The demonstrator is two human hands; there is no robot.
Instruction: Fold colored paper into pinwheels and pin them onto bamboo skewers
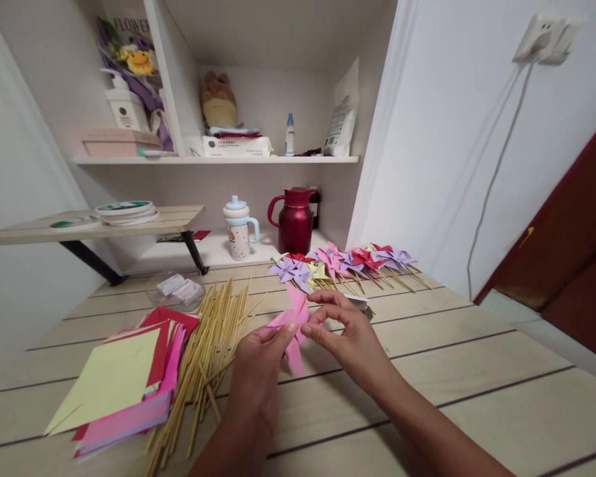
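Note:
My left hand (259,371) and my right hand (346,334) together hold a pink paper pinwheel (293,322) just above the wooden table (477,391). The left fingers pinch its lower left blade; the right fingertips press at its centre. A pile of thin wooden sticks (206,358) lies just left of my left hand. Further left sits a stack of coloured paper squares (124,381), yellow on top, with red and pink beneath. A row of finished pinwheels (342,264) in purple, pink, red and yellow lies beyond my hands.
A red thermos jug (295,222) and a small lidded cup (238,228) stand at the back of the table. A clear plastic packet (179,289) lies near the sticks. A low wooden shelf (94,225) carries tape rolls on the left. A white wall with a socket stands to the right.

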